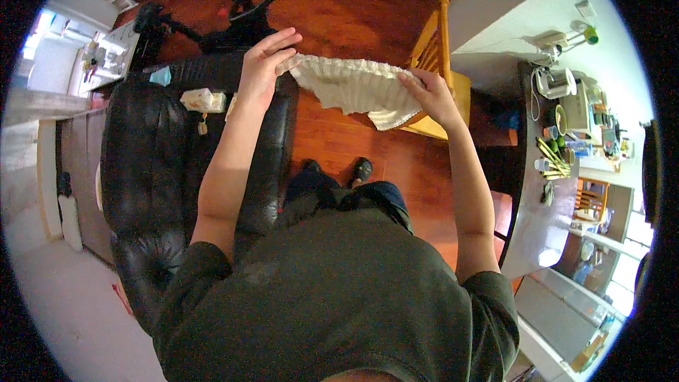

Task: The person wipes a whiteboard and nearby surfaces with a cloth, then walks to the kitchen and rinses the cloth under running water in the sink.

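Observation:
A white ribbed cloth (pixel 355 85) hangs stretched between my two hands, in front of me and above the wooden floor. My left hand (pixel 262 66) pinches its left corner between thumb and fingers, with the other fingers raised. At the opposite end, my right hand (pixel 432 93) grips the upper edge, thumb on top. The lower edge droops loosely, and a flap hangs down near the right hand. Whether the cloth is a garment or a towel I cannot tell.
A black leather sofa (pixel 154 159) stands on my left, bearing tissue packs (pixel 199 101) and a light blue item (pixel 160 76). A wooden chair (pixel 440 63) is just beyond my right hand. Further right, a dark counter (pixel 536 223) holds green stalks (pixel 551 159) and containers.

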The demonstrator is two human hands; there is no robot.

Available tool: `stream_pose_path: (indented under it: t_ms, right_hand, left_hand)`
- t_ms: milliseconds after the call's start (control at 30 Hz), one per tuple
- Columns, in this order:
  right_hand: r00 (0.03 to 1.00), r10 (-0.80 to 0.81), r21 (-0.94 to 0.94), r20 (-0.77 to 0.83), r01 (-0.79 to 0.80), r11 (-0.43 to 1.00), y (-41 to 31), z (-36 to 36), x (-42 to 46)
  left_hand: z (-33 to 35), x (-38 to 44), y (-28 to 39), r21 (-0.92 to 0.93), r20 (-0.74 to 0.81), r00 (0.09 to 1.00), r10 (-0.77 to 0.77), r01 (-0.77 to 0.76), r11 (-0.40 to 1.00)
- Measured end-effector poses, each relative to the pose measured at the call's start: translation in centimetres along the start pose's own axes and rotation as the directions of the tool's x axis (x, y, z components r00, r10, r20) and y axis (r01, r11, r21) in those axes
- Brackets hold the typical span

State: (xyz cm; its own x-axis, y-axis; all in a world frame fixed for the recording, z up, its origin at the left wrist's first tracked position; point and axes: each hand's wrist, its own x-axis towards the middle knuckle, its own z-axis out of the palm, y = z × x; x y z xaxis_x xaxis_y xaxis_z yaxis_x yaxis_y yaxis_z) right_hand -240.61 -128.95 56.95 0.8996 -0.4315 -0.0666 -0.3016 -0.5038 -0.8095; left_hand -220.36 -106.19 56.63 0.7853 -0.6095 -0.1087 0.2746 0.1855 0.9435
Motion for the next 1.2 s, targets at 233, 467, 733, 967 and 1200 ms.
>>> stream_pose_path:
  t_ms: [233, 467, 733, 967, 1200]
  right_hand:
    - [0.997, -0.033, -0.153, -0.065, 0.022, 0.988, 0.5, -3.7, -7.1]
    - [0.934, 0.097, 0.115, -0.343, -0.061, 0.992, 4.4, -7.4, -17.7]
    - [0.822, 0.247, 0.248, -0.513, -0.133, 0.959, 13.6, -15.3, -35.6]
    - [0.307, 0.374, 0.375, -0.875, -0.060, 0.925, 20.4, -26.4, -51.4]
    - [-0.117, 0.329, 0.322, -0.937, 0.075, 0.944, 21.1, -38.5, -64.8]
  left_hand:
    - [4.9, -0.3, 0.2, 0.198, 0.353, 0.934, 0.058, -0.135, 0.971]
    - [15.5, -3.0, -3.0, 0.383, 0.583, 0.791, 0.183, -0.467, 0.797]
    - [32.5, -8.6, -10.9, 0.303, 0.679, 0.733, 0.050, -0.342, 0.890]
    - [57.6, -14.3, -17.9, 0.050, 0.933, 0.340, 0.113, -0.437, 0.898]
    - [79.6, -24.2, -18.9, -0.051, 0.997, 0.047, 0.061, -0.186, 0.981]
